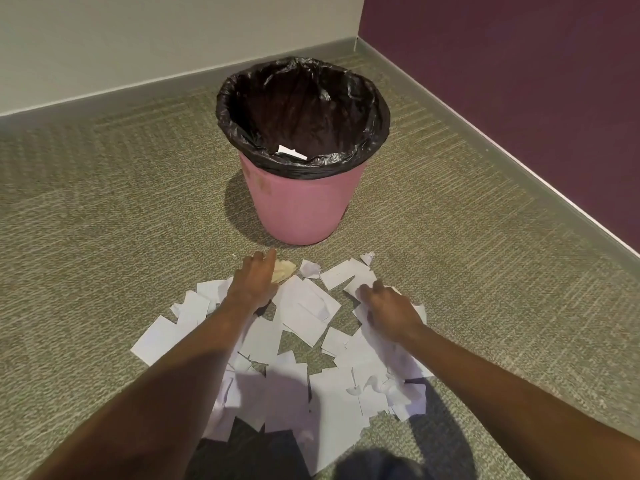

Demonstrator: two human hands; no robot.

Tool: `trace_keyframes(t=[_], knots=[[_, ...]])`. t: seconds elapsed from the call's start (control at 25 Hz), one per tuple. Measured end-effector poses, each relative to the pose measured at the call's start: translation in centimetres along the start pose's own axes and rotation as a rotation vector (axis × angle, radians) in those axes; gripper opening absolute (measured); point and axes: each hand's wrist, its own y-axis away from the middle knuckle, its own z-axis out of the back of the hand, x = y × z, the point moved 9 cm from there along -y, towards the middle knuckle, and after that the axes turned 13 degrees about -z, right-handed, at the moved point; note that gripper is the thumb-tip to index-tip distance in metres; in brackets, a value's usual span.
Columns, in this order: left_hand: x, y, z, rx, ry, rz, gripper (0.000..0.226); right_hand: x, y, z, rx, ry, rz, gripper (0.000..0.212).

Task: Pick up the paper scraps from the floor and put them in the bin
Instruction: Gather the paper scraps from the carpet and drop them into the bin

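Observation:
Several white paper scraps [304,310] lie spread on the carpet in front of me. A yellowish crumpled scrap [285,270] sits at the pile's far edge. My left hand [254,280] reaches over the pile, its fingers stretched out and touching the yellowish scrap. My right hand [389,311] rests on the right side of the pile, fingers curled round white scraps beneath it. Just beyond the pile stands the pink bin [298,206], upright and lined with a black bag [377,133]. One white scrap [292,151] lies inside it.
The bin stands near a room corner, with a pale wall [138,46] behind and a purple wall [519,81] to the right. Grey skirting [485,136] runs along both. Green-grey carpet [104,220] stretches out to the left.

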Motion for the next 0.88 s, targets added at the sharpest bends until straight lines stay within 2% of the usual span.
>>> trace_keyframes(t=[0.2,0.4,0.52,0.64,0.88], knots=[[-1.3,0.5,1.2,-0.097,0.011,-0.086,0.034,0.5,0.8,2.4,-0.077,-0.050,0.044,0.045],[-2.2,2.4,2.5,-0.231,0.181,-0.063,0.011,-1.4,1.3,6.4,-0.160,-0.339,-0.115,0.038],[-2.8,3.8,3.7,-0.312,0.300,-0.019,0.017,-2.5,1.7,9.1,-0.225,-0.483,-0.169,0.032],[-3.7,4.6,5.1,-0.349,0.350,-0.027,0.012,-2.8,2.1,10.5,-0.222,-0.572,-0.206,0.012],[-4.8,6.3,6.5,-0.361,0.431,-0.048,0.008,-3.3,3.6,11.0,-0.201,-0.702,-0.263,0.030]])
